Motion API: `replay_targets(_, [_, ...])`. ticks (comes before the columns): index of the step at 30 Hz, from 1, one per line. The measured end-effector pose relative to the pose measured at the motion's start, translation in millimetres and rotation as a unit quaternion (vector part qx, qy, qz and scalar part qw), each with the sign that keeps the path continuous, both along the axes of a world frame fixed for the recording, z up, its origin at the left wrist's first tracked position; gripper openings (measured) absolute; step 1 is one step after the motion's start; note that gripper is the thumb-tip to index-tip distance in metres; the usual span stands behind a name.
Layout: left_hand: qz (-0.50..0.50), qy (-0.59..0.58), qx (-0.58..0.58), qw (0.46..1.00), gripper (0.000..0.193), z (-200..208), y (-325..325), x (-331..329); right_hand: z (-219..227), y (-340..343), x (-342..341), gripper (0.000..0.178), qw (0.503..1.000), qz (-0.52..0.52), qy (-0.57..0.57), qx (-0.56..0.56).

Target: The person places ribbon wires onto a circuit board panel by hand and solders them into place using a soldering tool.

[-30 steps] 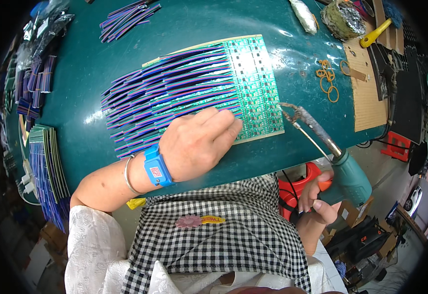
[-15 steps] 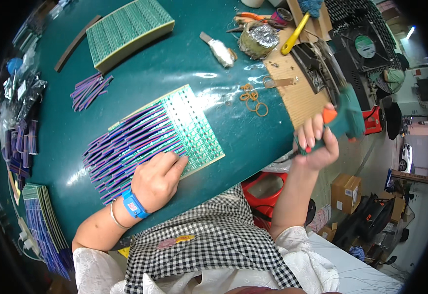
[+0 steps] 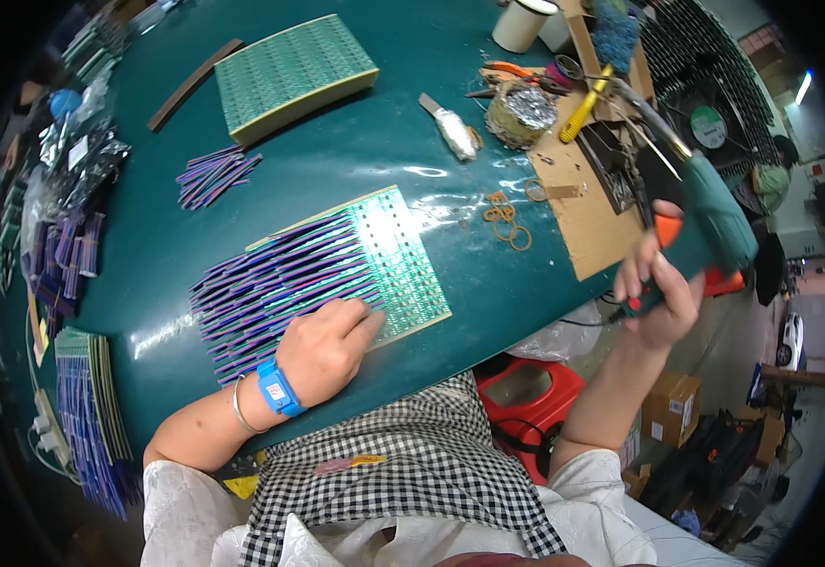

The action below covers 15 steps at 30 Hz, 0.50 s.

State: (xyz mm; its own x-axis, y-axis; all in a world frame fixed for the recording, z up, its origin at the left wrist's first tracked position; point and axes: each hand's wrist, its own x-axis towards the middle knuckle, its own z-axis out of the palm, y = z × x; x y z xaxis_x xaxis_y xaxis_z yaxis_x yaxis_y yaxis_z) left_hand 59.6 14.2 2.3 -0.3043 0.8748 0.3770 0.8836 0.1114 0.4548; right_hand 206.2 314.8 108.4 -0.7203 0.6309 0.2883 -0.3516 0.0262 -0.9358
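Note:
My left hand [image 3: 322,350] rests over the near edge of a green circuit board [image 3: 403,260], its fingers curled and pressed together; whatever lies under the fingertips is hidden. Rows of thin blue and purple strips [image 3: 280,279] cover the board's left part. Its right part shows bare pads and small dark parts. Raised at the right, off the table's edge, my right hand [image 3: 663,293] wraps around the handle of a green soldering gun [image 3: 720,213] with an orange trigger. The gun's metal barrel points up and to the left, over the cluttered corner.
Beyond the board lie a loose pile of strips [image 3: 216,177] and a stack of green boards [image 3: 294,76]. A white-wrapped blade [image 3: 455,132], rubber bands [image 3: 505,222] and a foil-topped roll [image 3: 523,113] sit toward the right. More strip-covered boards [image 3: 91,406] stand at left; a red stool [image 3: 535,406] is below.
My right hand has shifted right and slightly down with the soldering gun, whose barrel now shows. The whole view has shifted a little; my left hand keeps its place on the board.

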Motion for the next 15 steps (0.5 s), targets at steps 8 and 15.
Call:
replay_targets(8, [0.055, -0.083, -0.076, 0.992, 0.031, 31, -53, -12, -34, -29, 16, 0.061, 0.989, 0.108, 0.062, -0.082])
replay_targets(15, [0.178, -0.039, -0.016, 0.983, 0.014, 34, -69, -78, -81, -52, 30, 0.057, 0.983, 0.122, 0.001, -0.137])
